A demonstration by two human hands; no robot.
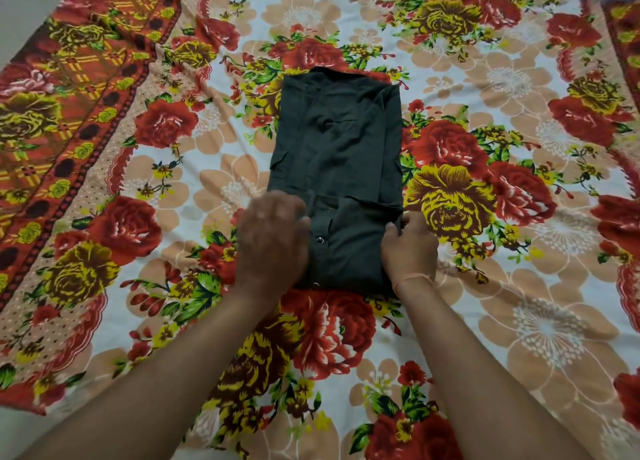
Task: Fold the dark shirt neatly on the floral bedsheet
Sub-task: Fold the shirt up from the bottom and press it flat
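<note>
The dark shirt lies on the floral bedsheet as a long narrow rectangle, sleeves folded in, collar end far from me. Its near part is doubled up, with snap buttons showing on the placket. My left hand rests on the near left edge of the shirt, blurred, fingers curled over the cloth. My right hand pinches the near right edge of the folded layer between thumb and fingers. A thin thread band circles my right wrist.
The bedsheet with large red, yellow and peach flowers covers nearly the whole view, slightly wrinkled. A red checked border runs along the left side. Bare pale floor shows at the lower left corner and upper left.
</note>
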